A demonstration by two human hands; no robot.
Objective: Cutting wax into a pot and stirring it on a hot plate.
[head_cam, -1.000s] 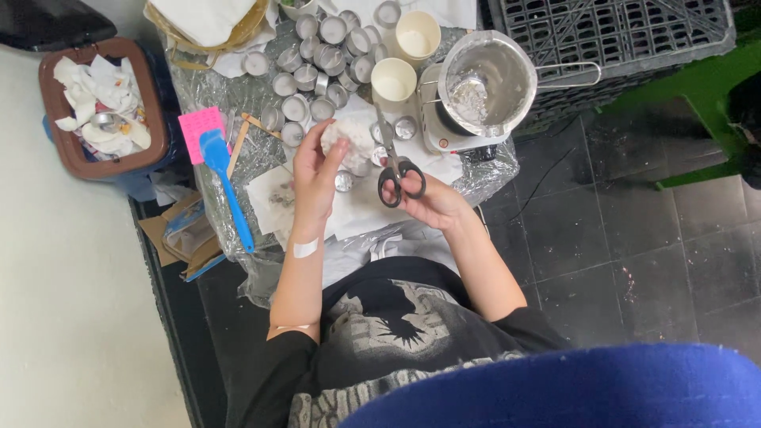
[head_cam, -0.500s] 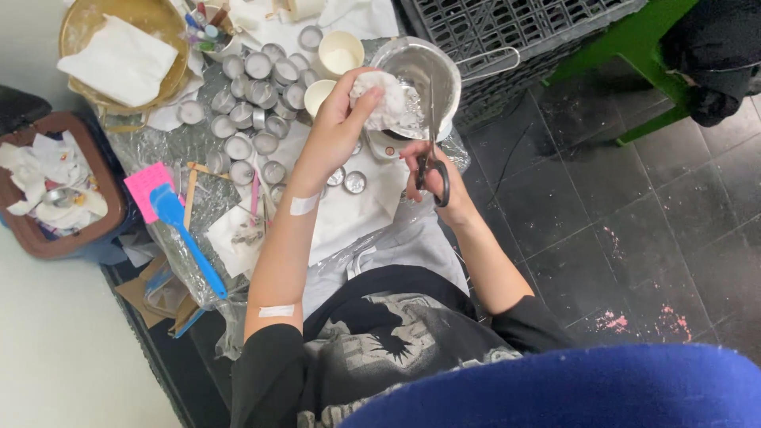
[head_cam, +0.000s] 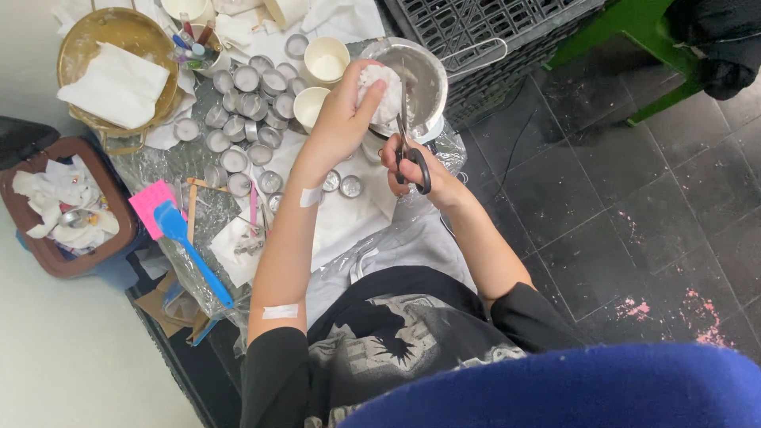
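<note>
My left hand [head_cam: 342, 119] holds a white lump of wax [head_cam: 382, 89] over a small steel saucepan [head_cam: 428, 75]. My right hand [head_cam: 412, 168] grips black-handled scissors [head_cam: 406, 139], blades pointing up against the lump. Below the hands lies a white sheet [head_cam: 349, 214] with two small metal tealight cups [head_cam: 342, 184] on it. Both of my forearms reach forward from my black printed shirt.
Several metal tealight cups [head_cam: 246, 103] and two cream paper cups [head_cam: 326, 59] crowd the plastic-covered surface. A blue spatula [head_cam: 190, 246] and pink card [head_cam: 151, 204] lie left. A brown bin [head_cam: 32, 254] of tissues, a gold bowl [head_cam: 87, 36], a black crate [head_cam: 491, 24] and dark tiled floor surround it.
Both hands rose from the sheet to the saucepan; the left hand now holds the wax lump over it and the scissors stand upright against it.
</note>
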